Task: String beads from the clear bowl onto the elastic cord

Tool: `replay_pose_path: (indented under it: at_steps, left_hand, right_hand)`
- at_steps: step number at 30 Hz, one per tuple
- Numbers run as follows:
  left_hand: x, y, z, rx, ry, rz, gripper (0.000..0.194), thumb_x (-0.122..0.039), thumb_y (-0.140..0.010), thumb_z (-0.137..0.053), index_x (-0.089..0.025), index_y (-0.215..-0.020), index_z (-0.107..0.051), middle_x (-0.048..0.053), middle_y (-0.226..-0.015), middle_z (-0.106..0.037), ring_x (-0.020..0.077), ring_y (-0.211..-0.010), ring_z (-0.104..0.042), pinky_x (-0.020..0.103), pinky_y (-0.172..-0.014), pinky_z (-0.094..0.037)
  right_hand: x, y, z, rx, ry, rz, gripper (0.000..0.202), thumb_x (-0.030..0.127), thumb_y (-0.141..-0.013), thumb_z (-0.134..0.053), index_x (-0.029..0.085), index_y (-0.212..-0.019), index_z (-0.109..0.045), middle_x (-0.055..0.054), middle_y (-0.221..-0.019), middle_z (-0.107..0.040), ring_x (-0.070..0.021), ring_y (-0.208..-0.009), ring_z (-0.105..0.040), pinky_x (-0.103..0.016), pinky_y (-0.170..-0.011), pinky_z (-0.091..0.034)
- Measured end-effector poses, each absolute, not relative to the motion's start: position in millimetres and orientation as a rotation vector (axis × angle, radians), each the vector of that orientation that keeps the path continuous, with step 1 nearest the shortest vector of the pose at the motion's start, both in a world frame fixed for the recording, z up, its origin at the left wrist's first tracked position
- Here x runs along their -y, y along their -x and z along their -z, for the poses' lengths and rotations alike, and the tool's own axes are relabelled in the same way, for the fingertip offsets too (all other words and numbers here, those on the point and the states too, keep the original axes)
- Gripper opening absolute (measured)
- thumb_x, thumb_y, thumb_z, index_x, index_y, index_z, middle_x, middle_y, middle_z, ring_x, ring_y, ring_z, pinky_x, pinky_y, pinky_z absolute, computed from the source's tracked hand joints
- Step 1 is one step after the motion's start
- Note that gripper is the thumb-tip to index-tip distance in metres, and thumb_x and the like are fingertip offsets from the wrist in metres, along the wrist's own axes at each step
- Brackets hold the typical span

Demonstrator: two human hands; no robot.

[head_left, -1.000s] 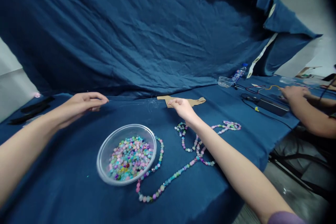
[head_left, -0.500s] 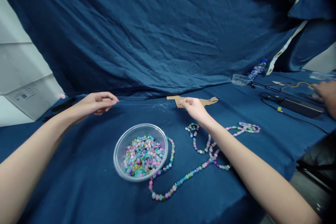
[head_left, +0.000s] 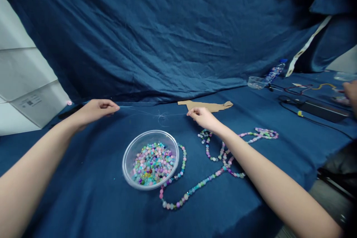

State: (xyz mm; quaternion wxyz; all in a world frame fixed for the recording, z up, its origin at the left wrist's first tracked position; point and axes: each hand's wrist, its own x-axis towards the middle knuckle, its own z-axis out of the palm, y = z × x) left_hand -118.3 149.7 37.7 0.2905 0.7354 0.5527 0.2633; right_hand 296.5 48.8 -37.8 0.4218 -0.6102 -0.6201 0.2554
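Note:
A thin clear thread stretches between my hands, with a small tangle in its middle. My left hand pinches its left end, and my right hand pinches it on the right, in front of a torn piece of brown cardboard. Nearer to me, a clear round bowl holds many pastel beads. A long string of beads curves around the bowl's right side and loops under my right forearm, which hides part of it.
At the back right are a clear plastic container, a bottle with a blue cap, a black adapter and cables. Another person's hand is at the right edge. A white box stands at the left.
The thread's tangle has shifted left, and my left hand has moved slightly left. The other person's hand has drawn right, partly out of view. The whole view has shifted a little.

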Motion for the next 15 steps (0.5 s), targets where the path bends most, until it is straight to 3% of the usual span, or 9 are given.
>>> replay_pose_path:
  at_steps: [2, 5, 7, 9, 11, 15]
  left_hand:
    - [-153, 122, -33, -1.533, -1.911, -0.757, 0.025, -0.031, -0.086, -0.075, -0.014, -0.105, -0.077, 0.006, -0.094, -0.076, 0.0185, -0.080, -0.062, 0.024, -0.070, -0.048]
    - [-155, 122, -40, -1.643, -1.921, -0.764, 0.033, -0.027, -0.082, -0.080, -0.014, -0.112, -0.075, 0.008, -0.101, -0.076, 0.0229, -0.087, -0.066, 0.030, -0.077, -0.052]
    - [-150, 118, -53, -1.718, -1.992, -0.768, 0.045, -0.023, -0.074, -0.086, -0.015, -0.117, -0.073, 0.009, -0.106, -0.075, 0.0281, -0.097, -0.067, 0.036, -0.088, -0.053]
    - [-139, 109, -71, -1.747, -2.107, -0.794, 0.050, -0.010, -0.069, -0.086, -0.014, -0.117, -0.073, 0.010, -0.120, -0.071, 0.0319, -0.119, -0.061, 0.042, -0.108, -0.045]
    - [-120, 99, -90, -1.726, -2.197, -0.808, 0.049, -0.014, -0.079, -0.079, -0.019, -0.127, -0.071, 0.007, -0.130, -0.068, 0.0298, -0.124, -0.060, 0.045, -0.117, -0.039]
    - [-85, 88, -129, -1.759, -2.153, -0.975, 0.043, -0.024, -0.094, -0.067, -0.026, -0.137, -0.068, -0.002, -0.113, -0.070, 0.0214, -0.106, -0.066, 0.048, -0.111, -0.044]
  right_hand:
    - [-48, -295, 35, 1.544, 1.521, -0.686, 0.021, 0.020, -0.095, -0.059, 0.013, -0.094, -0.078, -0.006, -0.079, -0.075, -0.0174, -0.069, -0.065, -0.030, -0.072, -0.051]
    - [-45, -295, 28, 1.526, 1.495, -0.698, 0.020, 0.020, -0.097, -0.060, 0.014, -0.101, -0.078, -0.010, -0.099, -0.079, -0.0200, -0.090, -0.072, -0.035, -0.091, -0.054]
    - [-42, -296, 22, 1.510, 1.475, -0.674, 0.018, 0.020, -0.096, -0.062, 0.016, -0.103, -0.078, -0.011, -0.111, -0.079, -0.0218, -0.102, -0.072, -0.039, -0.101, -0.051]
    - [-40, -297, 16, 1.498, 1.449, -0.656, 0.018, 0.021, -0.096, -0.062, 0.017, -0.105, -0.077, -0.011, -0.113, -0.079, -0.0225, -0.103, -0.071, -0.041, -0.102, -0.050]
    - [-37, -297, 10, 1.487, 1.418, -0.640, 0.018, 0.022, -0.096, -0.061, 0.017, -0.104, -0.077, -0.011, -0.112, -0.079, -0.0222, -0.100, -0.071, -0.040, -0.099, -0.052]
    - [-35, -298, 4, 1.432, 1.369, -0.607, 0.017, 0.021, -0.093, -0.061, 0.017, -0.099, -0.075, -0.010, -0.105, -0.078, -0.0203, -0.093, -0.071, -0.035, -0.089, -0.054]
